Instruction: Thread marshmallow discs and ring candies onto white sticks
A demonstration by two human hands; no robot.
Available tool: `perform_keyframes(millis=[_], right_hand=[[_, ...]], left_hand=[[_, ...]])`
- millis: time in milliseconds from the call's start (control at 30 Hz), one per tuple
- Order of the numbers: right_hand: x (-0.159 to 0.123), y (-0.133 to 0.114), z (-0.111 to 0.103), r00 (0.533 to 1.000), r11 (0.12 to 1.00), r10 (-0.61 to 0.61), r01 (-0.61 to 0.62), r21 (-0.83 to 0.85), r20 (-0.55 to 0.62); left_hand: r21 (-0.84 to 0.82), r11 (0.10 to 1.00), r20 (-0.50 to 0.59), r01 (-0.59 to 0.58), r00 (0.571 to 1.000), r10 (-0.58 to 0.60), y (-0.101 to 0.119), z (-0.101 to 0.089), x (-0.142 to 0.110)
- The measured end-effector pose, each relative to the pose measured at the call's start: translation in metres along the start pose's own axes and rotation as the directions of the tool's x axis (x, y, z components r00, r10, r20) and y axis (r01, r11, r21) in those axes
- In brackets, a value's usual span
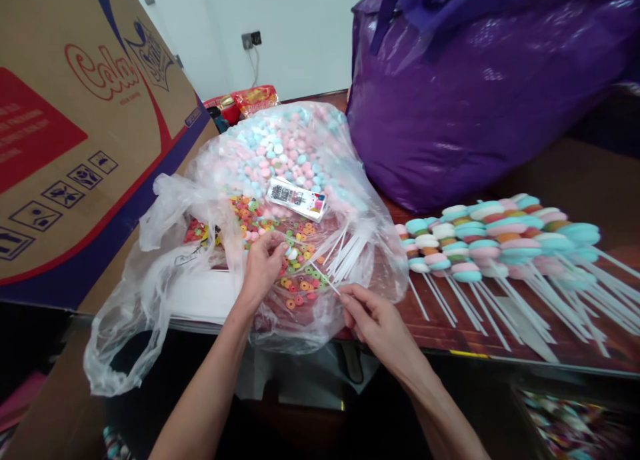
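Between finger and thumb, my right hand [367, 313] pinches the end of a thin white stick [325, 279], which slants up and left toward my other hand. My left hand [265, 263] is closed in a pinch over the clear plastic bag [370, 247]; what its fingertips hold, if anything, I cannot make out. Ring-shaped cereal [300, 287] in several colours lies in the bag beneath both hands. Pink, blue and white marshmallows [280, 153] fill its far part. A bundle of white sticks [350, 250] rests above my right hand, with a stack of printed labels [297, 199] farther back.
Finished marshmallow-and-cereal skewers [480, 240] lie in rows on the right, a knife blade [527, 328] among their sticks. A purple bag [465, 107] stands behind them. At left is a large cardboard box [100, 147]. White paper [200, 293] lies by my left wrist.
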State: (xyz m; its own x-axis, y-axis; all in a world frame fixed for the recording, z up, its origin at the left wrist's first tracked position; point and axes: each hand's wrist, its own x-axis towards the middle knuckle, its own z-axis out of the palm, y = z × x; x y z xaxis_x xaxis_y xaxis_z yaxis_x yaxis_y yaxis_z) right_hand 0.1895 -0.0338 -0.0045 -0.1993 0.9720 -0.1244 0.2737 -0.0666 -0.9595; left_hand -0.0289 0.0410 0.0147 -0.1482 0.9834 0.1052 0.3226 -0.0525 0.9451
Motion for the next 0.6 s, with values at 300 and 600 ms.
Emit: perform_keyframes(millis=[300, 600], right_hand=[[-0.002, 0.000, 0.001, 1.000, 0.999, 0.023, -0.023, 0.046, -0.006], [-0.004, -0.011, 0.002, 0.998, 0.997, 0.063, -0.064, 0.036, 0.020]], left_hand=[[0.142, 0.988, 0.166, 0.067, 0.982, -0.091, -0.014, 0.006, -0.004], [0.248, 0.967, 0.160, -0.062, 0.987, 0.023, -0.008, 0.005, -0.024]])
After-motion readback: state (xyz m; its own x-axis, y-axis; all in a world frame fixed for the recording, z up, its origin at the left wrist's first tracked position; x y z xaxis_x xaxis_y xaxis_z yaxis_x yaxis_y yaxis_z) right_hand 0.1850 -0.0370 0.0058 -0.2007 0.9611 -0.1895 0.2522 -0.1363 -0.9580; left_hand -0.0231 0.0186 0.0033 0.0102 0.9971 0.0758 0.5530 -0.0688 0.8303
